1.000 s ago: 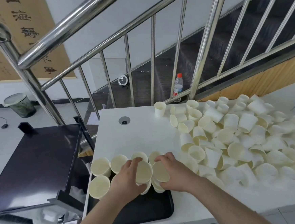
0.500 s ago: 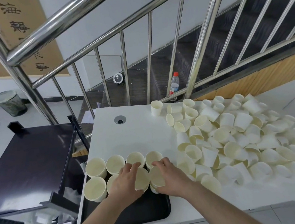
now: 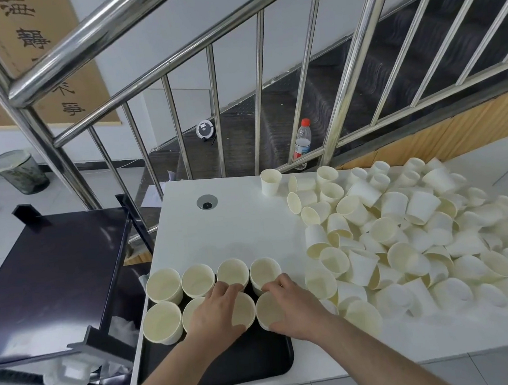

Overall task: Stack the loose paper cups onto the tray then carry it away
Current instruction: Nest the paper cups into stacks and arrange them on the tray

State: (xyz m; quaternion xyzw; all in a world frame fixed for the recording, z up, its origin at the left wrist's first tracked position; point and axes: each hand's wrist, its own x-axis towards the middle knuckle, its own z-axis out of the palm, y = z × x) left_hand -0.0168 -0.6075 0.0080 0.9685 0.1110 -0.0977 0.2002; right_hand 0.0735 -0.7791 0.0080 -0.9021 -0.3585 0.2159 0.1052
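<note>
My black tray lies at the near left of the table, carrying eight upright cream paper cups in two rows along its far end. Loose cups lie heaped and tumbled to the right.

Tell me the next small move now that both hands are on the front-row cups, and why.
Probably let go and reach the right hand to the loose pile. Both cups look set upright on the black tray: the left hand on one, the right on another. Bare tray remains in front.
</note>
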